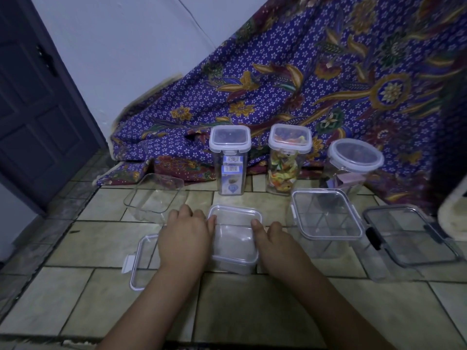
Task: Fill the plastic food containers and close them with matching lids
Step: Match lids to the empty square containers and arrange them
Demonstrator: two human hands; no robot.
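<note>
Clear rectangular plastic container, lidless (155, 195): back left, on the beige tiled floor (252, 306).

Clear plastic lid with white clip tab (140, 258): flat on the floor nearer the person, partly under the left forearm.

Left hand (185, 236): lies against the left wall of the small clear rectangular plastic container (233, 241); thumb at the rim, fingers bent and tips hidden, so a grip cannot be confirmed.

Small container: centre, lidless, between both hands.

Tall square lidded container of blue cartons (230, 162): upright behind it.

Right hand (275, 242): thumb over the right rim, fingers curled outside, pinching the wall.

Tall lidded container with colourful contents (288, 162): behind, upright.

Square clear lidded container (326, 215): right of centre.

Round lidded jar (353, 160): behind it.

Dark-rimmed lidded container (409, 236): far right.

Purple patterned cloth (303, 72): backdrop.
</note>
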